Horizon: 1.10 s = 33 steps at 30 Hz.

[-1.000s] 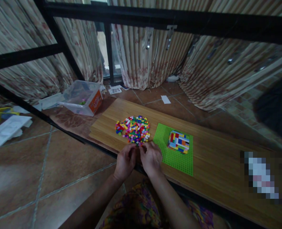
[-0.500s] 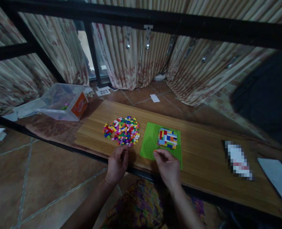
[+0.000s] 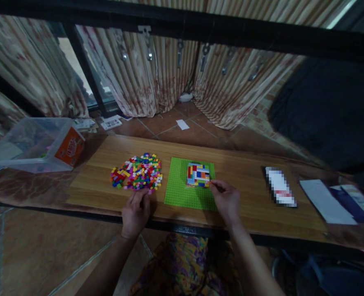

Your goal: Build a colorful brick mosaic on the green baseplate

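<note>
Below the fingers, nearest: purple-and-yellow patterned cloth (image 3: 186, 257). Left hand (image 3: 136, 211): fingers curled, narrow, at the near edge of a heap of small multicoloured plastic bricks (image 3: 141, 170); cannot tell if they grip one. Right hand (image 3: 226, 198): fingers pinched on a small orange plastic brick (image 3: 210, 182), at the right edge of a rectangular multicoloured brick block (image 3: 198, 174). Block sits left of these fingers on a square green studded plastic baseplate (image 3: 176, 190), atop a brown wooden desk (image 3: 246, 174). Off left, beyond the left fingers: clear plastic box (image 3: 38, 154), orange label (image 3: 70, 146). Farthest ahead: striped cream curtains (image 3: 145, 86).
</note>
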Motion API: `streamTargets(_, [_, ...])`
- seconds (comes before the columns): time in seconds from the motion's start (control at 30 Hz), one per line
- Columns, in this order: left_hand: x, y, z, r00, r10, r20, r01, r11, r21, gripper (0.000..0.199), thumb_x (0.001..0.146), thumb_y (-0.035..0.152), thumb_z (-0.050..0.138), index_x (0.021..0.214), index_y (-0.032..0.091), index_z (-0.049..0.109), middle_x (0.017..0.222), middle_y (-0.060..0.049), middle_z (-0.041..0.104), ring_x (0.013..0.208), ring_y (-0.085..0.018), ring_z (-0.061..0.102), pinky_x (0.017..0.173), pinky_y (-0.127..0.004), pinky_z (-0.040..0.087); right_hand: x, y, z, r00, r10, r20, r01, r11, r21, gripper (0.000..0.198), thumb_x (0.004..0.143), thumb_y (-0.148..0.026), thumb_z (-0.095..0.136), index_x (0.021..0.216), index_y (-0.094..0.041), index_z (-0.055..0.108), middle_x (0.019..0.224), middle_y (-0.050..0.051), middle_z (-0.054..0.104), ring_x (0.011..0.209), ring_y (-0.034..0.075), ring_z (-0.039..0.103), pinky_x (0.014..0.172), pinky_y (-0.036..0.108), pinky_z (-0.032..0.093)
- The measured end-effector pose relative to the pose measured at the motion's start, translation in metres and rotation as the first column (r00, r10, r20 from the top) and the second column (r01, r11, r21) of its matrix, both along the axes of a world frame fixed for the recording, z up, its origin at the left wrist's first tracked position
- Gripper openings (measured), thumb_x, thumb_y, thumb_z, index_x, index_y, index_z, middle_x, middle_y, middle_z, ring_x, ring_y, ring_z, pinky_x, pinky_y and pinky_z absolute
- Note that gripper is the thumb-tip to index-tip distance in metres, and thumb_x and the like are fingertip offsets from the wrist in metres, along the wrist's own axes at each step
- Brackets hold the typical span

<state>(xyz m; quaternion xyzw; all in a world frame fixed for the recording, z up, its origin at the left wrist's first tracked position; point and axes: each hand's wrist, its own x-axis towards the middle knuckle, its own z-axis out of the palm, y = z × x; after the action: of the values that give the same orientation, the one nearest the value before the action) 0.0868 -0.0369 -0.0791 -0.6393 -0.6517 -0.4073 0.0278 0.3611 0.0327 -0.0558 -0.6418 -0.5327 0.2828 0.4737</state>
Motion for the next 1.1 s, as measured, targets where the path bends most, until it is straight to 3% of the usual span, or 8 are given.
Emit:
streamTargets(0.4, [0.000, 0.000, -0.002, 0.999, -0.007, -0.038, 0.007, 1.000, 0.021, 0.012, 0.092, 0.019, 0.053, 0.098, 0.018, 0.064, 0.088, -0.005, 0.072, 0.082, -0.017, 0.069, 0.075, -0.026, 0.052, -0.003, -0.002, 0.001, 0.983, 0.023, 0.183, -0.042, 0.994, 0.101, 0.025, 0.085, -0.038, 0.059, 0.087, -0.019, 0.076, 0.091, 0.010, 0.076, 0.081, 0.023, 0.070, 0.075, 0.035, 0.052])
streamTargets(0.7, [0.001, 0.000, -0.001, 0.999, -0.004, -0.039, 0.005, 1.000, 0.020, 0.013, 0.092, 0.018, 0.052, 0.097, 0.018, 0.064, 0.089, -0.005, 0.072, 0.082, -0.017, 0.069, 0.075, -0.025, 0.052, -0.003, 0.006, -0.013, 0.981, -0.044, -0.191, 0.047, 0.999, 0.010, 0.029, 0.077, -0.043, 0.066, 0.085, -0.017, 0.076, 0.083, 0.008, 0.077, 0.074, 0.022, 0.070, 0.069, 0.035, 0.054])
streamTargets(1.1, [-0.002, 0.003, -0.002, 0.995, -0.014, -0.099, 0.021, 0.997, 0.068, 0.010, 0.091, 0.019, 0.055, 0.094, 0.018, 0.064, 0.085, -0.005, 0.072, 0.078, -0.017, 0.069, 0.071, -0.024, 0.051, -0.010, 0.010, -0.011, 0.958, -0.056, -0.282, 0.062, 0.998, 0.013, 0.022, 0.074, -0.039, 0.068, 0.078, -0.019, 0.075, 0.078, 0.005, 0.077, 0.072, 0.021, 0.070, 0.069, 0.033, 0.054])
